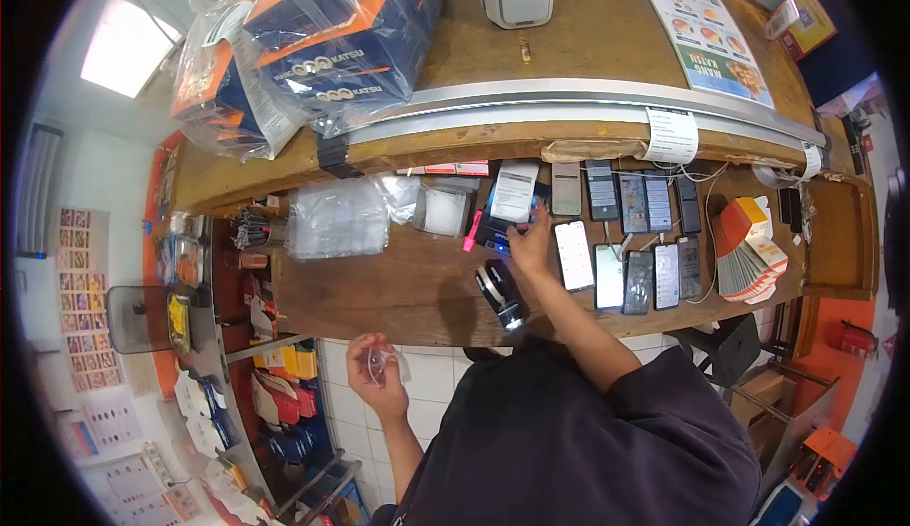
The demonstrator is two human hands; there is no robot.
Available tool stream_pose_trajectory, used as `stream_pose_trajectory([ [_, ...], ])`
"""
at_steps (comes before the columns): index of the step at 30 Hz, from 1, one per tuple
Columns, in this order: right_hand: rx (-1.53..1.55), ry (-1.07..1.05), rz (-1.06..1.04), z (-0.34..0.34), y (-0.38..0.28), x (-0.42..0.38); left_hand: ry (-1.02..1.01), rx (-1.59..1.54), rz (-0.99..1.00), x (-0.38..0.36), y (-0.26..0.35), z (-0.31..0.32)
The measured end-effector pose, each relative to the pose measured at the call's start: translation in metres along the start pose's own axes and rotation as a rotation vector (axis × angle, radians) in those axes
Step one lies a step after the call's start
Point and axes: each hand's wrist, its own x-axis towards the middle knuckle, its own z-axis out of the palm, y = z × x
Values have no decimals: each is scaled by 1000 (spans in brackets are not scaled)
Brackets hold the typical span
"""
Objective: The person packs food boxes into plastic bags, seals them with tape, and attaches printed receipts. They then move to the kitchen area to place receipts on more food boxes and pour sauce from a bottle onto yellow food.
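Observation:
My right hand (531, 244) reaches over the wooden counter (379, 289), fingers curled at a black device (493, 234) with a small blue light. A printed white slip (515, 190) rises from the device's far side; whether my fingers grip it is hard to tell. My left hand (378, 372) is raised off the counter's front edge, its fingers curled round a small clear plastic item (376, 365). Near the counter edge stands a dark tape dispenser (500, 295). A pink marker (472, 231) lies left of the device.
Several phones (609, 277) lie in two rows on the right, beside a stack of folded cartons (749, 261). Clear plastic bags (338, 218) lie to the left. Bagged boxes (341, 52) and a menu sheet (706, 38) rest on the upper shelf (588, 47).

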Motion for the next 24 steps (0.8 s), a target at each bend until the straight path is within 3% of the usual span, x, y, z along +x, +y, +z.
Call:
stream_pose_trajectory([
  [6,-239,133,-19,16,7,-16,-87,-35,-146,-10,-11,-27],
  [9,30,-118,-207,27,8,-25,-182,112,-217,12,-23,-32],
  [11,120,-493,-148,19,-14,-36,-267,247,-178,47,-27,-19],
  [14,392,-950,119,3,-75,-77,-470,382,13,103,-35,17],
  [15,412,-1052,153,-6,-98,-88,-591,186,-220,112,-49,27],
  [16,405,-1095,186,-11,-112,-95,-748,91,-330,121,-63,36],
  [17,373,-1123,202,-17,-121,-98,-747,-60,-310,119,-50,48],
  [19,314,-1164,243,-31,-130,-97,-694,71,-211,118,-57,60],
  [20,-65,-1325,150,-41,-123,-84,-724,105,-157,117,-58,60],
  [22,-153,-1016,-220,-68,-169,-73,-783,171,-47,114,-53,61],
  [24,-113,-704,-606,-76,-203,-62,-1014,332,44,121,-17,64],
])
